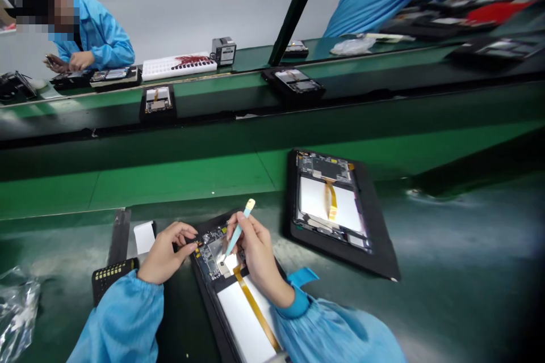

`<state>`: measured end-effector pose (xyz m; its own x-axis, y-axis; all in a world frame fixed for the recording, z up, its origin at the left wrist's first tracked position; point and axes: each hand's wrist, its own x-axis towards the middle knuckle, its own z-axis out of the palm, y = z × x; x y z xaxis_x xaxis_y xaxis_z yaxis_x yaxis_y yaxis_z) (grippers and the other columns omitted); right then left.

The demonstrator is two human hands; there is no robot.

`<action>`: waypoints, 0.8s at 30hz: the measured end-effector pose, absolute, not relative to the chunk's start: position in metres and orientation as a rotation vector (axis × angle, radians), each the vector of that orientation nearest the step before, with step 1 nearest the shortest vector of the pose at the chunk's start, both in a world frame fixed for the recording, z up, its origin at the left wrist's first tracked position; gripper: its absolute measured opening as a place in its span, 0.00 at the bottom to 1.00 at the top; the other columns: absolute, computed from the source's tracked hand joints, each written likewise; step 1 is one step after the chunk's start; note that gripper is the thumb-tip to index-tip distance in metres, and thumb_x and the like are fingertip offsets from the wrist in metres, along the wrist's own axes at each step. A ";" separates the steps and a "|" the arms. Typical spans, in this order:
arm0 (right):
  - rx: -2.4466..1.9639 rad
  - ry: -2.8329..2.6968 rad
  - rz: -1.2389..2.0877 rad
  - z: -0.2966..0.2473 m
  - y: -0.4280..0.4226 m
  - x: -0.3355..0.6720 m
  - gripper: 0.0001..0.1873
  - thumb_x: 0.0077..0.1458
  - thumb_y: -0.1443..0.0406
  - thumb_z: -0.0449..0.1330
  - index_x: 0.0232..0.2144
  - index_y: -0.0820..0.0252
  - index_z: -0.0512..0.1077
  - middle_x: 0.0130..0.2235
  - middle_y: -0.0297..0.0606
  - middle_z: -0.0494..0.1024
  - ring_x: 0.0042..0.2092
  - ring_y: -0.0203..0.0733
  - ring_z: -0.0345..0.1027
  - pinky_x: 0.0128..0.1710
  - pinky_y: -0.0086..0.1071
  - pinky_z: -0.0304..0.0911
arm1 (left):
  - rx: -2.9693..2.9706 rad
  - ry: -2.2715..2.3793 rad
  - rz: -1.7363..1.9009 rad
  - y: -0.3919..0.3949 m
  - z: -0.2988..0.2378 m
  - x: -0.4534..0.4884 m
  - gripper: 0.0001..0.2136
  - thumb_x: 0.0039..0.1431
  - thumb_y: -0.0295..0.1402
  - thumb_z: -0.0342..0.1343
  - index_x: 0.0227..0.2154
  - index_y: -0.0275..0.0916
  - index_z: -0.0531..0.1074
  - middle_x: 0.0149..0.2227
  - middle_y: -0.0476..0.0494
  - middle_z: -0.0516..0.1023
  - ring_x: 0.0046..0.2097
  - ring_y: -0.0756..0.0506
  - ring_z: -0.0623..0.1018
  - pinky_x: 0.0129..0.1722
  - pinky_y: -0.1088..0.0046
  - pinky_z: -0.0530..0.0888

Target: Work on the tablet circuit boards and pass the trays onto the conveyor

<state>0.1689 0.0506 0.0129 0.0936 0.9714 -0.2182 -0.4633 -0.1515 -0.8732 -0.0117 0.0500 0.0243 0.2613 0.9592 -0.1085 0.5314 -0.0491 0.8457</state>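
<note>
An opened tablet [238, 306] lies on a dark pad in front of me, its circuit board [212, 249] at the far end and a white battery with an orange ribbon cable [258, 312] nearer. Pinched in my right hand [258, 252] is a pair of light-blue tweezers [239, 229], tip down at a silvery shield and a small white patch on the board. My left hand [168, 250] has its thumb and curled fingers closed at the board's left corner, on the tablet's edge. Whether a small part sits between those fingertips is hard to see.
Another opened tablet [330, 204] lies on a black pad to the right. Left of me are a white piece [145, 237], a black block with yellow dots [113, 278] and clear plastic [19, 309]. Beyond, devices [157, 103] rest on a line; co-workers in blue sit across.
</note>
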 end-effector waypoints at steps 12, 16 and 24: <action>-1.058 -0.671 1.433 0.012 0.050 0.169 0.22 0.49 0.47 0.62 0.22 0.60 0.68 0.17 0.27 0.69 0.13 0.29 0.59 0.11 0.21 0.56 | 1.743 1.347 0.704 0.049 0.022 -0.016 0.07 0.51 0.32 0.55 0.33 0.39 0.74 0.28 0.48 0.72 0.29 0.49 0.72 0.31 0.74 0.71; -1.063 -0.675 1.433 0.012 0.049 0.170 0.22 0.49 0.47 0.62 0.22 0.60 0.68 0.16 0.27 0.68 0.13 0.29 0.59 0.11 0.21 0.55 | 1.781 1.343 0.722 0.050 0.023 -0.016 0.06 0.51 0.31 0.55 0.31 0.39 0.75 0.26 0.49 0.72 0.28 0.50 0.71 0.29 0.75 0.70; -1.071 -0.669 1.424 0.014 0.050 0.170 0.22 0.48 0.47 0.62 0.22 0.60 0.68 0.17 0.27 0.69 0.13 0.29 0.59 0.11 0.21 0.55 | 1.833 1.322 0.731 0.052 0.021 -0.018 0.05 0.51 0.32 0.55 0.28 0.38 0.75 0.24 0.49 0.73 0.26 0.50 0.72 0.27 0.76 0.69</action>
